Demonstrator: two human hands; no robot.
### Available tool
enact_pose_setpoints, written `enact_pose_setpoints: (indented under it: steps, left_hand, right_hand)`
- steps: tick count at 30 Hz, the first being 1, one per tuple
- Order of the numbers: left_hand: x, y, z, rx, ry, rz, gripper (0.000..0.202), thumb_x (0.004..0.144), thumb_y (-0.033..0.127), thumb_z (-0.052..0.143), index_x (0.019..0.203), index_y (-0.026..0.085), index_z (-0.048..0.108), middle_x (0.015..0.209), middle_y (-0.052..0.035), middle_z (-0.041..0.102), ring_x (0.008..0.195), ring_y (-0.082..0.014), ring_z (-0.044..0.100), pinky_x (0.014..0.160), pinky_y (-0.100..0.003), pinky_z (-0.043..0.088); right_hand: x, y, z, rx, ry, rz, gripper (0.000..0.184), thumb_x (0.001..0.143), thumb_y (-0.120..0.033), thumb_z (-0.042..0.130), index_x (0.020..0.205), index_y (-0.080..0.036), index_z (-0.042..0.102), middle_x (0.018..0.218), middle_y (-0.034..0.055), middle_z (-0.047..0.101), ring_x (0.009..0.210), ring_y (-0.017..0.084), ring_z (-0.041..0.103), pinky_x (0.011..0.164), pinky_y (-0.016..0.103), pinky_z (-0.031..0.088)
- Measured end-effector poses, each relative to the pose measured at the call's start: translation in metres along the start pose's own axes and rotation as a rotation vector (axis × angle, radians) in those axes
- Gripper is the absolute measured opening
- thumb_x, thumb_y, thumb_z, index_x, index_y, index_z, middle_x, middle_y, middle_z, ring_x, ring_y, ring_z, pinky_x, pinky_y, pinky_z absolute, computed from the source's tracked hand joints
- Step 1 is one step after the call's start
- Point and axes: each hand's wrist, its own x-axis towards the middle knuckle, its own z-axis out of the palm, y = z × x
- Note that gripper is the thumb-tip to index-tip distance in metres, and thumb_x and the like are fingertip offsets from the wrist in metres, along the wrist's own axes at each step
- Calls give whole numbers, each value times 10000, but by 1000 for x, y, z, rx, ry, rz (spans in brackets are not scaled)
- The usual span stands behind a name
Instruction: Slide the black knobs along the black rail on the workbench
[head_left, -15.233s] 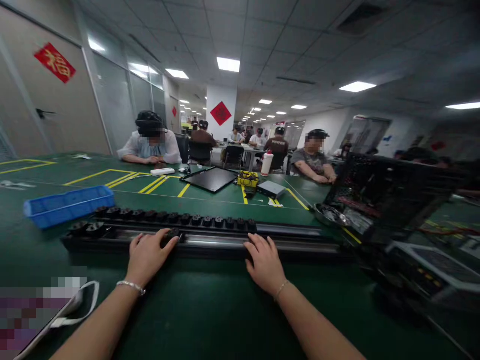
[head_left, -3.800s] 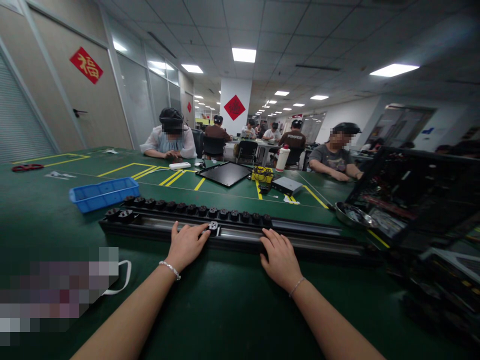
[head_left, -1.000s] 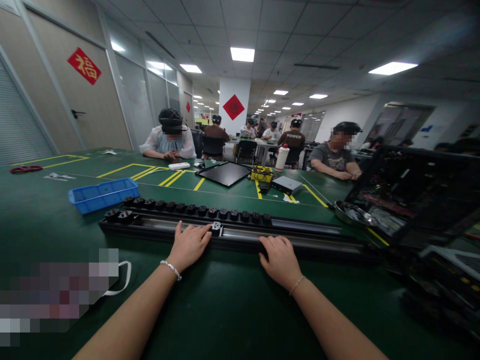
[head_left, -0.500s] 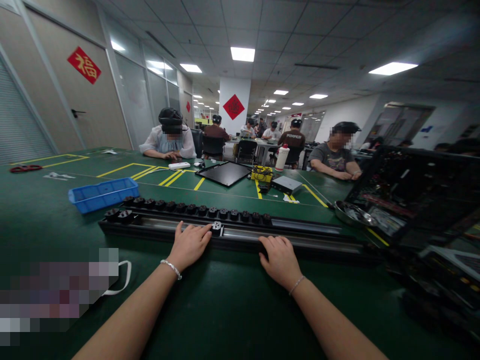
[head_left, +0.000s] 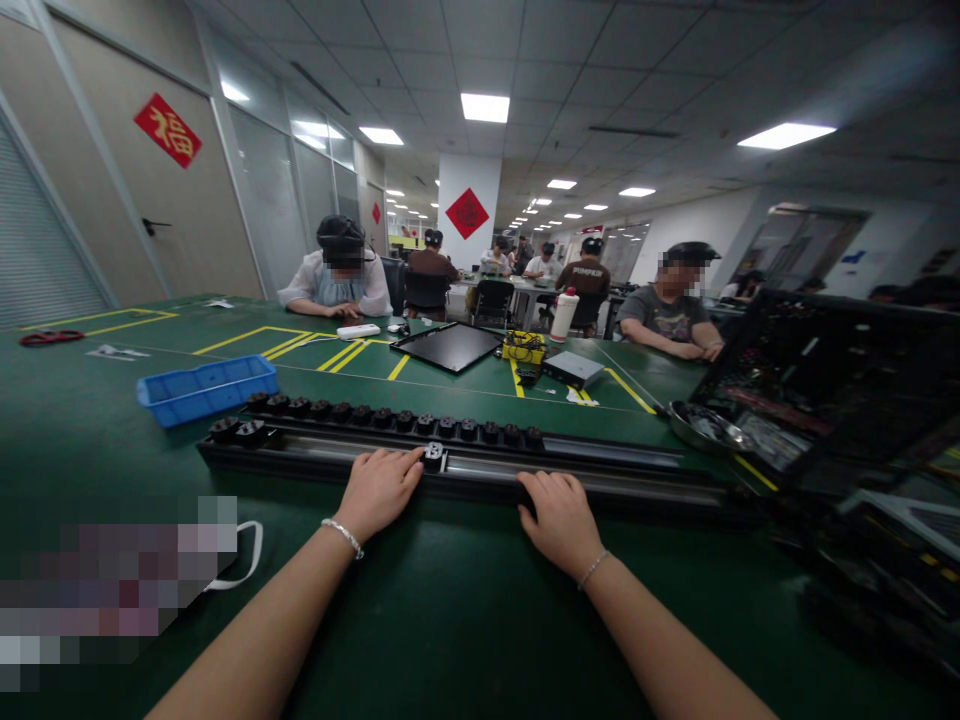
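A long black power track (head_left: 480, 468) with a shiny metal strip lies across the green table. My left hand (head_left: 380, 490) is closed over its near edge, fingers bent over the top, and the index fingertip touches a light grey socket module (head_left: 434, 453) seated in the track. Further right, my right hand (head_left: 559, 510) grips the same near edge, with its fingers on top and its thumb against the front. Two dark socket modules (head_left: 250, 431) sit at the track's left end. Behind it runs a second track (head_left: 615, 452) carrying a row of dark socket modules (head_left: 382, 417).
A blue bin (head_left: 208, 390) stands behind the left end. Beyond are a black flat panel (head_left: 450, 346), a yellow box with cables (head_left: 523, 347) and a grey box (head_left: 573, 369). A metal bowl (head_left: 709, 427) and an opened computer case (head_left: 825, 390) stand right. Co-workers sit across.
The raised outer finger of my left hand has come down onto the track. My right hand, the tracks and the socket modules look unmoved.
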Motion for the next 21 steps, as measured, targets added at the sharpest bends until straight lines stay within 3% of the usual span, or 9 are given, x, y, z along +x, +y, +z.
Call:
enact_pose_setpoints:
  steps: [9,21]
  left_hand:
    - [0,-1,5,9,56,100,461,881,388,220,1191,213,513,1055,-51,644,931,-200,521,790,-328,341]
    - [2,-1,5,-24,10,39,428,876,379,254,1189,245,514,1071,-28,645,934,-197,528,782,-339,333]
  right_hand:
    - [1,-1,-2,15,-9,11,303,763,-229,494,1065,-216,516,931,45,590,889,191,490,850,336,271]
    - [1,0,-1,-26,-29,9,319,766,-245,494,1084,-218,507,943,52,587,896,191,485,840,331,262]
